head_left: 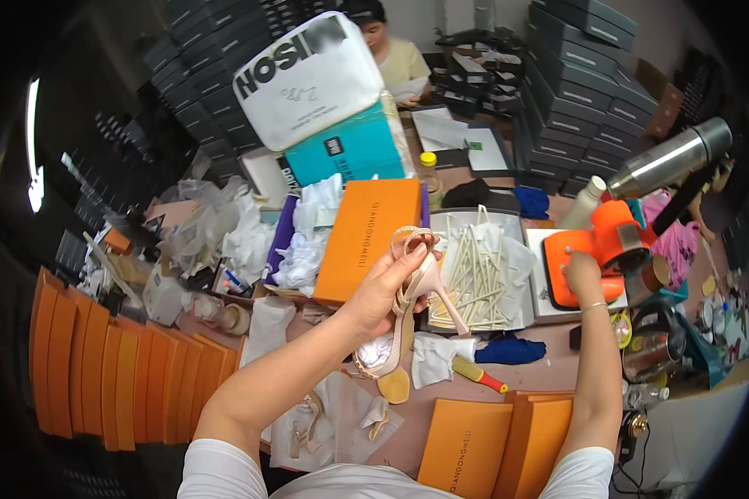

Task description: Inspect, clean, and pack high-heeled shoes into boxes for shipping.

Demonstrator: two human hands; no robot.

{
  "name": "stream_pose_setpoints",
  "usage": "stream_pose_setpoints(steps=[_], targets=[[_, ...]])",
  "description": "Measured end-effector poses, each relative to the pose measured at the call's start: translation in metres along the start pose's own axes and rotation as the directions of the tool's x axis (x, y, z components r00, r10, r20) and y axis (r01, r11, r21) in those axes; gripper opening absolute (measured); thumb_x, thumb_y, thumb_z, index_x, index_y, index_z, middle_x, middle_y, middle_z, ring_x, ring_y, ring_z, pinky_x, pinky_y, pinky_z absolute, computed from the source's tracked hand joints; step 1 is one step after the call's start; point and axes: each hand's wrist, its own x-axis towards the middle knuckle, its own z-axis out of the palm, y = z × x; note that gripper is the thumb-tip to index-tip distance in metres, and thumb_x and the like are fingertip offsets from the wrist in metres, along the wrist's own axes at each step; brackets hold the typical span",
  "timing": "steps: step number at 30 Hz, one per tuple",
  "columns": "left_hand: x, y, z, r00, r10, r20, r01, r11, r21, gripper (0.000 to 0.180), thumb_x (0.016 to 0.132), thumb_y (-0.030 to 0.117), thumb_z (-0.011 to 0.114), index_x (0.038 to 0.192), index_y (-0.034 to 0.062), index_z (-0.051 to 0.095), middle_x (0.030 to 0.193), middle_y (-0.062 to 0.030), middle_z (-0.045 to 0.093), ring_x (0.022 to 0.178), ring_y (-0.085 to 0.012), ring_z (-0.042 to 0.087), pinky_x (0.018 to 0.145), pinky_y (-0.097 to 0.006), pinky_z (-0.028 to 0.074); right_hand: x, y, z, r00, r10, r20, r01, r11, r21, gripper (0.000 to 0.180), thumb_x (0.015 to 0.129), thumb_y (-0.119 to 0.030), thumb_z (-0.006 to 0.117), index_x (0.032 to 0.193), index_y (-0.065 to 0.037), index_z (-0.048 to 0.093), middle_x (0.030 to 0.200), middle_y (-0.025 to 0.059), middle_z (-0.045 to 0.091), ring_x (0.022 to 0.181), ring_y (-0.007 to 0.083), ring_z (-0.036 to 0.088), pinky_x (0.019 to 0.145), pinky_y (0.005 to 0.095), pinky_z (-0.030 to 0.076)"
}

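Observation:
My left hand (381, 287) is closed around a pale high-heeled sandal (429, 279), holding it tilted above the table with its slim heel pointing down to the right. White paper is stuffed in the toe, and glittering straps loop over the fingers. To the right, my right hand (584, 273) has its fingers curled on an orange hot-air blower (562, 249) with a long silver barrel; its fingertips are partly hidden. A second sandal (314, 420) lies on white tissue paper near my left forearm. Below the held sandal rests a tan oval pad (394, 386).
Several white sticks (478, 274) fill an open box mid-table. Nearby are a white cloth (433, 358), a red-and-yellow brush (478, 374) and a dark blue cloth (512, 350). Orange boxes (462, 441) stand in front and at left. Another person (401, 62) sits across, before stacked grey boxes (574, 91).

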Motion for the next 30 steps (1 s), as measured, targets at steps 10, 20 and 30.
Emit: stream_pose_setpoints(steps=[10,20,30], targets=[[-0.173,-0.01,-0.135,0.93,0.01,-0.368,-0.105,0.965,-0.241,0.039,0.096,0.039,0.05,0.123,0.0111,0.05,0.109,-0.0089,0.058,0.067,-0.012,0.059,0.048,-0.024,0.048,0.018,0.068,0.057,0.973,0.184,0.143,-0.223,0.564,0.795,0.024,0.082,-0.016,0.065,0.071,-0.004,0.048,0.057,0.0028,0.048,0.041,0.0119,0.048,0.031,0.029,0.038],[-0.294,-0.083,-0.195,0.633,-0.18,-0.753,-0.408,0.749,-0.522,0.041,0.096,0.039,0.047,0.126,0.0112,0.05,0.11,-0.0149,0.058,0.064,-0.0157,0.054,0.05,-0.028,0.047,0.0,0.018,0.043,0.984,-0.007,-0.175,0.009,1.0,0.01,0.026,0.09,-0.021,0.054,0.089,0.005,0.058,0.086,0.0288,0.063,0.081,0.0442,0.062,0.069,0.0496,0.049],[-0.326,-0.089,-0.205,0.847,0.045,-0.531,-0.5,0.411,-0.763,0.049,0.092,0.038,0.047,0.132,0.0094,0.048,0.121,-0.0186,0.052,0.07,-0.017,0.051,0.055,-0.026,0.047,0.026,0.041,0.057,0.99,0.136,0.032,-0.139,0.984,0.107,0.049,0.086,-0.038,0.06,0.096,0.01,0.061,0.091,0.0298,0.063,0.085,0.0442,0.062,0.075,0.0488,0.048]])
